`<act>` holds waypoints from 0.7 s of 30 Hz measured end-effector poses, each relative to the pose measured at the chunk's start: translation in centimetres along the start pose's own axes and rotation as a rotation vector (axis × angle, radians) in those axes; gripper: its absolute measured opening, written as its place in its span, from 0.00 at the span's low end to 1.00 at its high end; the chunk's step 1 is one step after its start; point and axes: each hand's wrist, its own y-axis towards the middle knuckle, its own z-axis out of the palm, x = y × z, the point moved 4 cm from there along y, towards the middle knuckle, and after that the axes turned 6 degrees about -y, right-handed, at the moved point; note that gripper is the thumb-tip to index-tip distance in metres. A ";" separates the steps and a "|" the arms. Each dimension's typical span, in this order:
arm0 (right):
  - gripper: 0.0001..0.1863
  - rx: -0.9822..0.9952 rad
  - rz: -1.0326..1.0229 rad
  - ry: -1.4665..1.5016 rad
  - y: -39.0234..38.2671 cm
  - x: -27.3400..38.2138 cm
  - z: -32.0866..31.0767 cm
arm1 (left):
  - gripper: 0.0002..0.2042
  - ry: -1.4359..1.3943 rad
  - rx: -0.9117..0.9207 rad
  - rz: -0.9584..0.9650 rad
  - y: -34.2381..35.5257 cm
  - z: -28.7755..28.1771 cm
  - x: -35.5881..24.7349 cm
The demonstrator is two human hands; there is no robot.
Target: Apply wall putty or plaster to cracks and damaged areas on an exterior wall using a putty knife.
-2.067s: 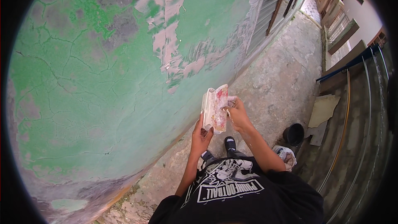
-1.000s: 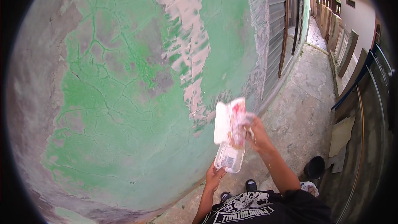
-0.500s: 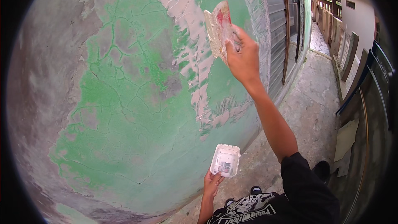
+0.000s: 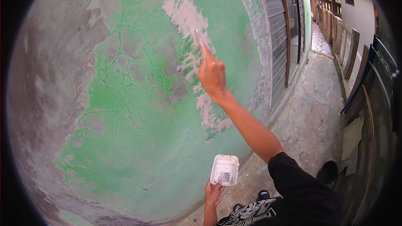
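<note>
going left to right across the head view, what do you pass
peeling green wall → left hand holding a white tub → right hand with a scraper on the wall → louvred windows → concrete path → boards by the railing

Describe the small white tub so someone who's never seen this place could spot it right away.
Start at the big cracked green wall with its peeling pale patches. Follow it down to its foot, where the left hand holds up a small white rectangular tub. It is the only white container here, open-topped and smeared grey inside.
</note>
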 end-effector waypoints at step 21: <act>0.31 -0.091 -0.077 -0.132 -0.7 -0.9 0.6 | 0.23 0.005 -0.046 -0.013 -2.4 -4.2 -0.6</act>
